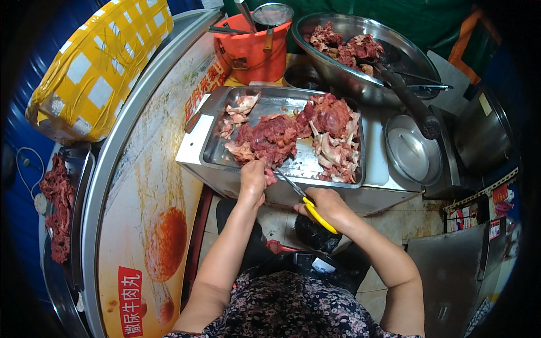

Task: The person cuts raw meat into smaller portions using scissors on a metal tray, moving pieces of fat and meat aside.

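Observation:
My left hand (255,179) is closed on a small piece of raw red meat (270,177) at the near rim of a metal tray (225,90). In my right hand (329,207) is a pair of yellow-handled scissors (320,218), with the metal blades reaching up-left to that piece. I cannot make out whether the blades are apart. Just beyond my left hand, a large heap of dark red meat (267,137) lies in the tray. More red meat (331,115) sits at the right, above pale trimmings (338,147). A few pale fatty pieces (243,106) rest at the far left.
A wide steel bowl (414,50) with meat and a dark-handled tool stands behind the tray, beside a red bucket (256,50) of utensils. At the right is a round metal pan (411,143). A yellow-taped box (101,67) and another meat tray (79,225) are at the left.

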`<move>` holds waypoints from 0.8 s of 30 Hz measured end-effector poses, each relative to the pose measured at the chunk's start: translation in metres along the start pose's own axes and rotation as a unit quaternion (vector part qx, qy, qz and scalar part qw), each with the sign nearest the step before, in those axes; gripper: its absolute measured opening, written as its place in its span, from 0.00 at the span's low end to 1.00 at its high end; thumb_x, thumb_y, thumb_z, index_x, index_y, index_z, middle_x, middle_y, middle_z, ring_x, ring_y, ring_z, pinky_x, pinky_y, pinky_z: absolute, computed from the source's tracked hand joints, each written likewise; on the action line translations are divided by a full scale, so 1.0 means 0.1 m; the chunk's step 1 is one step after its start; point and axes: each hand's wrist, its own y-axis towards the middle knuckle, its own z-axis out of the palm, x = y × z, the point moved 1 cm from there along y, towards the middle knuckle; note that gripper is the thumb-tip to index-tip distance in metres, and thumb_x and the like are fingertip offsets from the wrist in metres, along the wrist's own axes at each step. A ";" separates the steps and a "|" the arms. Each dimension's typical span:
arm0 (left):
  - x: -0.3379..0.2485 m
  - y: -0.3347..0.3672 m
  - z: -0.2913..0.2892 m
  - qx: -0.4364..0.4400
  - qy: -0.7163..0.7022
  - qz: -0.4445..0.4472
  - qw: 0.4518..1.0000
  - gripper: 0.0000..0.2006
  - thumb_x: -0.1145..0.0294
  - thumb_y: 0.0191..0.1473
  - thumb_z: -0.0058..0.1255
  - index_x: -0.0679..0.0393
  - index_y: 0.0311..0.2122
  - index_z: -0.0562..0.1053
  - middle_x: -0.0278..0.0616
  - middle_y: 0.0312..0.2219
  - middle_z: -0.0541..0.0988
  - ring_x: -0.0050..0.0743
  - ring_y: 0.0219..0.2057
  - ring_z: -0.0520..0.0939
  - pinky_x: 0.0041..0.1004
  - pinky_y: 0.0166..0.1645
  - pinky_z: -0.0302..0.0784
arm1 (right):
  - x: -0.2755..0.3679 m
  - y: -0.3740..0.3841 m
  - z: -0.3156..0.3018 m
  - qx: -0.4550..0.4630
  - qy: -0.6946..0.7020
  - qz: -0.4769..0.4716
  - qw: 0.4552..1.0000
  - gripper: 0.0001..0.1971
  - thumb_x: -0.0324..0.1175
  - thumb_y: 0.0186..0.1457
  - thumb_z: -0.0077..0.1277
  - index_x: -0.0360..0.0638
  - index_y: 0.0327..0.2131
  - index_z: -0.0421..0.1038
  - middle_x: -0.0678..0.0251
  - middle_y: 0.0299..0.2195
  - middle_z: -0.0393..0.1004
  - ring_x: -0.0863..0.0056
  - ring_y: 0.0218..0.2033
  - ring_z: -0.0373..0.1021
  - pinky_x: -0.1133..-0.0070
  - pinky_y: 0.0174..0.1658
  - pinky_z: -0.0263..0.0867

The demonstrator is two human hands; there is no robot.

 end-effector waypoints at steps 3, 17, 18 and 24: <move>0.09 0.03 -0.05 0.001 0.060 0.043 0.997 0.13 0.65 0.64 0.45 0.62 0.30 0.71 0.39 0.20 0.75 0.25 0.16 0.75 0.22 0.21 0.69 | -0.01 0.10 0.08 0.003 0.047 0.017 0.999 0.24 0.51 0.54 0.57 0.32 0.31 0.73 0.41 0.30 0.76 0.44 0.37 0.73 0.58 0.42 0.68; 0.22 0.00 0.05 -0.048 0.037 0.093 0.994 0.13 0.65 0.65 0.44 0.62 0.30 0.71 0.37 0.20 0.74 0.23 0.17 0.74 0.22 0.22 0.69 | 0.09 0.06 0.12 0.024 0.017 0.025 0.999 0.24 0.50 0.54 0.57 0.33 0.30 0.73 0.42 0.29 0.75 0.42 0.36 0.73 0.58 0.41 0.68; 0.23 0.01 0.04 -0.049 0.038 0.096 0.993 0.13 0.66 0.65 0.44 0.62 0.30 0.71 0.37 0.20 0.74 0.23 0.17 0.74 0.22 0.22 0.69 | 0.09 0.06 0.13 0.022 0.016 0.018 0.999 0.24 0.50 0.54 0.57 0.32 0.30 0.73 0.41 0.29 0.75 0.42 0.36 0.73 0.58 0.41 0.68; 0.20 -0.01 0.07 -0.047 0.045 0.110 0.992 0.15 0.63 0.65 0.46 0.63 0.30 0.71 0.36 0.20 0.73 0.22 0.17 0.73 0.22 0.22 0.68 | 0.11 0.03 0.14 0.010 0.042 0.038 0.998 0.26 0.52 0.54 0.57 0.31 0.30 0.73 0.41 0.29 0.75 0.42 0.36 0.73 0.58 0.41 0.68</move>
